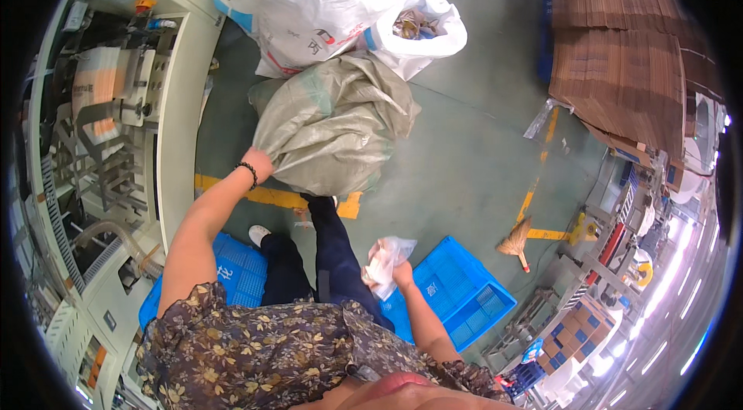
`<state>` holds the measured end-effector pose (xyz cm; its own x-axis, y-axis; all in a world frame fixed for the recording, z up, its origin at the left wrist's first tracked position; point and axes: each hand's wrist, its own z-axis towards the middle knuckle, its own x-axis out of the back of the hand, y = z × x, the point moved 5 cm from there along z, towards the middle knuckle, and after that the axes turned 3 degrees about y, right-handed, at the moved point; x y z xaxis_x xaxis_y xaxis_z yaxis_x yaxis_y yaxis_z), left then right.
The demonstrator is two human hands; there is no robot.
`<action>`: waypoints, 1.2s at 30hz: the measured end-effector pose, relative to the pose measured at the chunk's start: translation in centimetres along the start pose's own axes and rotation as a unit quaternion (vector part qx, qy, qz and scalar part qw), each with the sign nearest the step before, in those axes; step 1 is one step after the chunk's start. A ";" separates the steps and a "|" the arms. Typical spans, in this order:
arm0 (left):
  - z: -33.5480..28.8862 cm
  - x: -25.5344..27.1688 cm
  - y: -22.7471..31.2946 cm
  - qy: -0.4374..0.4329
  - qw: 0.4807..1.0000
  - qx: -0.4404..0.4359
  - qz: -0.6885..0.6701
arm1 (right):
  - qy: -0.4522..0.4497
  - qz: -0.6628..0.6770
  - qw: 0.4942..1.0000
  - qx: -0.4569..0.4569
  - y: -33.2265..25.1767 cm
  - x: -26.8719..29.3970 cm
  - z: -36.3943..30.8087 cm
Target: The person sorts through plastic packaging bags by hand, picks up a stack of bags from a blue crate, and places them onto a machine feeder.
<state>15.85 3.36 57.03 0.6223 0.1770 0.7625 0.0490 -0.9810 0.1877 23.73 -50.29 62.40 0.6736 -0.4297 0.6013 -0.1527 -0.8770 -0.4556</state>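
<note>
Head view: 1 grey-green sack (333, 120), bulky, on the floor (472, 147) in front of the person. Behind it at least 2 white sacks (309, 15); exact no. unclear, they overlap. Smaller one at R has mouth open, mixed bits (416, 25) inside, too small to ID. Blue crates at 3 spots: 1 near R hand (402, 276), 1 at L by the legs (290, 267), 1 cut off at top edge. 1 broom (514, 241) on floor, R side. 1 clear bag (383, 263) w/ pale stuff in it. Cardboard (615, 69) in tall piles, too many sheets to count.

Hands: well apart. L hand (258, 164), bead bracelet (248, 173) on wrist, clamped on sack's near L edge, cloth pulled into folds there. R hand has fingers curled on R side of clear bag, held above/beside the near crate; can't tell if bag touches crate.

Edges/room: machine (176, 108) bounds L side, narrow floor strip betw. it & sack. Yellow line (279, 196) along sack's near side, feet close by. Widest floor stretch is R of sack, out to cardboard & 2nd yellow line (534, 178).
</note>
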 end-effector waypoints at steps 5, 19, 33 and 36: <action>-4.2 3.3 4.4 0.210 0.975 -0.070 -0.021 | 0.081 0.120 0.986 0.082 -11.6 0.7 5.6; -3.7 5.2 8.0 0.118 0.986 0.118 0.006 | -0.214 -0.474 0.826 0.217 -22.4 -13.2 18.7; -5.4 9.2 1.4 0.220 0.873 0.338 -0.274 | -0.172 -0.405 0.878 0.186 -15.6 -5.5 18.2; -5.8 8.9 1.9 0.247 0.900 0.217 -0.288 | -0.155 -0.369 0.895 0.199 -20.4 -4.2 17.3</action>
<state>17.00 3.52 67.76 -0.0209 0.5741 0.8185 0.6190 -0.6355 0.4615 36.56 -26.84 57.85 0.6628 0.3693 0.6514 0.6443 -0.7246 -0.2447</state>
